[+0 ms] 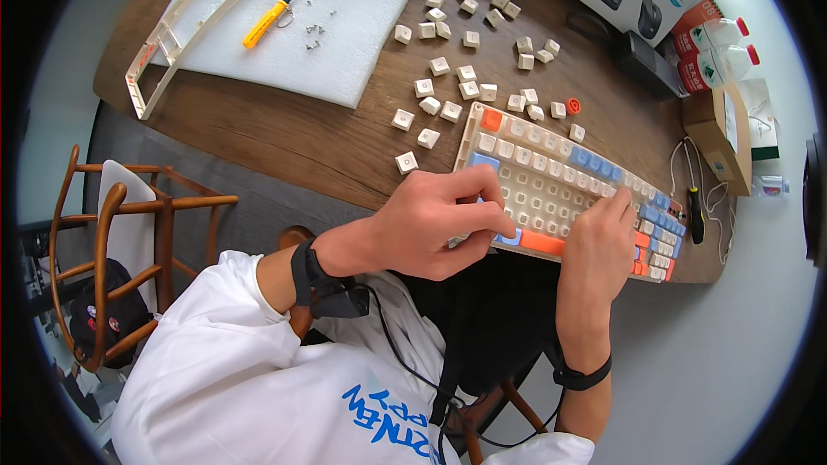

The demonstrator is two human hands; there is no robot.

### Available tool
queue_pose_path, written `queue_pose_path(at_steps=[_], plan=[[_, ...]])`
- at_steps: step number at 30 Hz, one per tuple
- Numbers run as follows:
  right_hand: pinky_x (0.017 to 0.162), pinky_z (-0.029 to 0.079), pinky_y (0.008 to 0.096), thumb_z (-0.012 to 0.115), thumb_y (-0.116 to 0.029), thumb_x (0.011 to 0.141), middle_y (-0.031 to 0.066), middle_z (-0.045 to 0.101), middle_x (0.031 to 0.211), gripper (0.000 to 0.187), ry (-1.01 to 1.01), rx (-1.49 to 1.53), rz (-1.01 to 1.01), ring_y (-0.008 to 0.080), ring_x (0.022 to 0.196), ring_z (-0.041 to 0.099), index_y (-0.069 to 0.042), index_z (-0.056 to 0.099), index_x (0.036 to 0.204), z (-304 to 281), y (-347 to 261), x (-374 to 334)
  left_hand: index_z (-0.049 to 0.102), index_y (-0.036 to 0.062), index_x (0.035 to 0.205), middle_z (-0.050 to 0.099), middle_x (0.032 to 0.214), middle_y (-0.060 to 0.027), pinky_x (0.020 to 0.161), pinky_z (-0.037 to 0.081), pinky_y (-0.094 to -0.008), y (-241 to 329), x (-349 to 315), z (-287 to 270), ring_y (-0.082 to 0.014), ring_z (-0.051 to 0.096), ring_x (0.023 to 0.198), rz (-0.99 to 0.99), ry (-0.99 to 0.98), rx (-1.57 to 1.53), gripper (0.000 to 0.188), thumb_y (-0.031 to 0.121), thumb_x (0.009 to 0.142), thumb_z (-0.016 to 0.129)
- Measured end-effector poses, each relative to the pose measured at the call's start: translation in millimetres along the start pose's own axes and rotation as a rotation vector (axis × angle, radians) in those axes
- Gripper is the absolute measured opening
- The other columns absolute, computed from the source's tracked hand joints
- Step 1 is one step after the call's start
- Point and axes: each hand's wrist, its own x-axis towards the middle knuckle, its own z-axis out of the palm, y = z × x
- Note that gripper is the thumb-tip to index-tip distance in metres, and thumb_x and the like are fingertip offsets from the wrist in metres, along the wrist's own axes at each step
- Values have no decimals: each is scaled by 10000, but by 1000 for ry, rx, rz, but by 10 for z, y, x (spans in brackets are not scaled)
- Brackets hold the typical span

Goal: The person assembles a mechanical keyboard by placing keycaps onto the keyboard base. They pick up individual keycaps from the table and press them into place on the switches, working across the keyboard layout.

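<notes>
While half-curled, hands (pixel 439 224) (pixel 597 245) on keyboard (pixel 544 187).

Smooth plastic keyboard (pixel 544 241), dark-grained wood table (pixel 284 133), white foam sheet (pixel 362 43)

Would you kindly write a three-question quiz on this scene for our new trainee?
1. What does the yellow-handled screwdriver lie on?
2. Choose one: the spacebar of the keyboard is (A) blue, (B) orange, (C) white.
3. True or false: every key position on the keyboard has its keycap fitted.

Key:
1. The white foam sheet.
2. B.
3. False; bare switches show between the left hand and the right hand.
</notes>
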Motion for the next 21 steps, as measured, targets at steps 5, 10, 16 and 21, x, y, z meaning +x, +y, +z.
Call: queue_pose_path(at_steps=[5, 10, 16, 21], plan=[[749, 552, 274, 673, -34, 871, 82, 554, 1001, 40, 23, 20, 13, 199, 913, 636, 3, 668, 855, 7, -8, -1, 739, 89, 937, 613, 910, -40, 539, 508, -321, 14, 18, -9, -196, 635, 621, -5, 1, 13, 230, -66, 767, 735], [749, 544, 281, 669, -35, 878, 79, 546, 994, 38, 36, 61, 30, 200, 910, 629, -11, 655, 853, 5, -1, -15, 739, 92, 936, 611, 909, -38, 542, 510, -321, 13, 13, 13, -193, 640, 629, 8, 12, 37, 234, -63, 762, 734], [754, 536, 281, 673, -20, 875, 78, 535, 986, 35, 36, 89, 40, 197, 908, 612, -11, 639, 877, -31, 17, -17, 746, 104, 949, 615, 917, -32, 520, 497, -317, 31, 13, 10, -183, 630, 606, 8, -11, 111, 259, -52, 743, 732], [760, 536, 286, 682, 5, 868, 81, 531, 993, 68, 14, 136, 54, 203, 914, 607, -2, 627, 907, -64, 33, -5, 748, 108, 953, 621, 921, -26, 490, 475, -307, 19, 17, 45, -163, 615, 581, 28, 13, 150, 261, -47, 744, 733]])
